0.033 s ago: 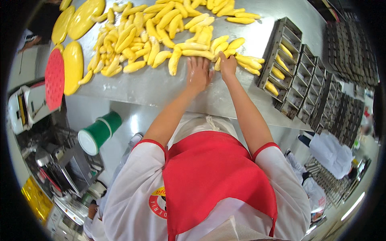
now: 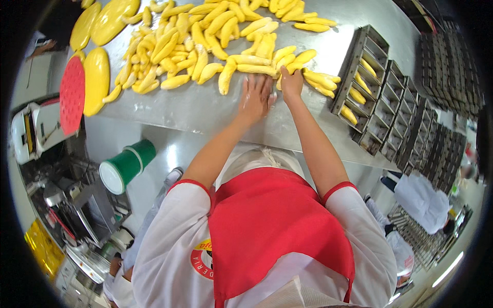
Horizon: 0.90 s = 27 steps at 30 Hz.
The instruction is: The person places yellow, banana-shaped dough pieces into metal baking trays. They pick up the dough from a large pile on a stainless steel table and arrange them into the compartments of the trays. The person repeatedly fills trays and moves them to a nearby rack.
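Observation:
Many finger-shaped yellow dough rolls point(image 2: 218, 23) lie heaped across the far side of a steel table point(image 2: 205, 110). My left hand point(image 2: 256, 97) rests palm down on the steel with fingers stretched out, just in front of a lighter dough roll point(image 2: 256, 68). Close to its right, my right hand point(image 2: 292, 84) has its fingers curled and pinched on a yellow dough roll point(image 2: 279, 83), mostly hidden beneath them. More dough rolls point(image 2: 319, 79) lie to the right of that hand. A dark metal tray of compartments point(image 2: 343, 91) beyond them holds several dough rolls.
More compartmented trays point(image 2: 382, 113) and tall stacks of them point(image 2: 452, 69) fill the right side. Large smooth yellow dough slabs point(image 2: 96, 82) and a red perforated disc point(image 2: 71, 95) lie at the left table edge. A green bucket point(image 2: 128, 165) stands below; people in white work nearby.
The view has tilted slightly. My left hand has slid a little toward me, away from the dough rolls; my right hand keeps its pinch in nearly the same place.

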Each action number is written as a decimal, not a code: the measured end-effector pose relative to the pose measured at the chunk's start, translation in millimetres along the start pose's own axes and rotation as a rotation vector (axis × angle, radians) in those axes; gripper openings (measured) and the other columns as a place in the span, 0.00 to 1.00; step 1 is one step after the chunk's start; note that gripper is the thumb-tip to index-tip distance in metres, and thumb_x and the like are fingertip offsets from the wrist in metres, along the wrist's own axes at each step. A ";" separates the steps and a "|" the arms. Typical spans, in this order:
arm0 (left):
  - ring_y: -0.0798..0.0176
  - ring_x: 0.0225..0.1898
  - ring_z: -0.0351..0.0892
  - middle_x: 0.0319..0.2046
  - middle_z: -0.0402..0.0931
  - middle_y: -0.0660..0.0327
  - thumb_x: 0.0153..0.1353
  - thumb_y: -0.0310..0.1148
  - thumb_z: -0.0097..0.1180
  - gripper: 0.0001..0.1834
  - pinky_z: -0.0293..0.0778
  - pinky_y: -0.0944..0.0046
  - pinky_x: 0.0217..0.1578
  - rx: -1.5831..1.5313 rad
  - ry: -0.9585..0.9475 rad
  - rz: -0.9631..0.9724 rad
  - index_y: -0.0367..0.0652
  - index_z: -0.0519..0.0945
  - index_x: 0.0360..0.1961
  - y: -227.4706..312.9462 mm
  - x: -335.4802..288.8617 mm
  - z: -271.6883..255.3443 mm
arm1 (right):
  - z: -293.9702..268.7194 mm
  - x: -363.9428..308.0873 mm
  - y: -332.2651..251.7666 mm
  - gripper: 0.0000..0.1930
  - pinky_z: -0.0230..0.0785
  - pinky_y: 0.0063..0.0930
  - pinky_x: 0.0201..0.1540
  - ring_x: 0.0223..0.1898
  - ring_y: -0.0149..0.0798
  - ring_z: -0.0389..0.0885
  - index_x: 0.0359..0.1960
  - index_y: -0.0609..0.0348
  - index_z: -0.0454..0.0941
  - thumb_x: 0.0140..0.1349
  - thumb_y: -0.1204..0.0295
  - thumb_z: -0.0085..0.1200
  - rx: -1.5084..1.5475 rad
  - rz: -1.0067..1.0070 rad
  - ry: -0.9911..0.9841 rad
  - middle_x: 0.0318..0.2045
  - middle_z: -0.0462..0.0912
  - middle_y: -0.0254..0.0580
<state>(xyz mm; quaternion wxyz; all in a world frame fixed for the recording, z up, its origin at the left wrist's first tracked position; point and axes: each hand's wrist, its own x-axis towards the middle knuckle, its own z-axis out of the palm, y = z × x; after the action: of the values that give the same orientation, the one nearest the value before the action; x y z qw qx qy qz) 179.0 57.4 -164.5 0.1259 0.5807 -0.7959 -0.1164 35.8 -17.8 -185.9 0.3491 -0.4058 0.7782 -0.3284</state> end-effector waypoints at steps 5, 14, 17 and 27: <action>0.44 0.73 0.52 0.73 0.57 0.54 0.67 0.49 0.53 0.32 0.51 0.38 0.70 -0.121 -0.128 0.108 0.50 0.67 0.70 -32.2 -105.2 -21.8 | -54.2 -31.5 -0.5 0.17 0.70 0.39 0.51 0.45 0.48 0.80 0.46 0.66 0.74 0.58 0.68 0.57 0.353 -0.079 -0.308 0.41 0.81 0.52; 0.42 0.50 0.73 0.47 0.73 0.47 0.57 0.34 0.65 0.25 0.71 0.47 0.52 -0.065 0.469 -0.304 0.39 0.75 0.55 -68.2 -10.0 -51.4 | -133.6 -55.1 48.1 0.20 0.71 0.36 0.53 0.45 0.41 0.79 0.55 0.63 0.68 0.59 0.75 0.47 0.625 0.075 -0.303 0.43 0.79 0.47; 0.40 0.52 0.72 0.48 0.73 0.46 0.59 0.32 0.62 0.21 0.71 0.46 0.53 -0.140 0.267 -0.516 0.38 0.76 0.53 -78.0 17.0 -27.0 | -130.8 -65.2 30.3 0.22 0.67 0.38 0.57 0.52 0.45 0.75 0.57 0.63 0.70 0.61 0.72 0.52 0.523 -0.104 -0.356 0.54 0.75 0.49; 0.43 0.73 0.55 0.69 0.62 0.52 0.63 0.44 0.57 0.37 0.47 0.34 0.70 -0.011 -0.079 -0.132 0.44 0.63 0.71 -0.6 -150.7 -29.2 | -111.8 -143.7 75.3 0.34 0.49 0.60 0.71 0.72 0.56 0.56 0.69 0.50 0.67 0.63 0.53 0.57 -0.631 -0.876 -0.362 0.69 0.64 0.49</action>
<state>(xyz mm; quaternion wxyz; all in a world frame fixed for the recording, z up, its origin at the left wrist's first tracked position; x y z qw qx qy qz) 233.6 199.8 -147.1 0.0898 0.6262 -0.7595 -0.1516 -23.8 165.6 -145.5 0.1700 -0.8253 0.5252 -0.1194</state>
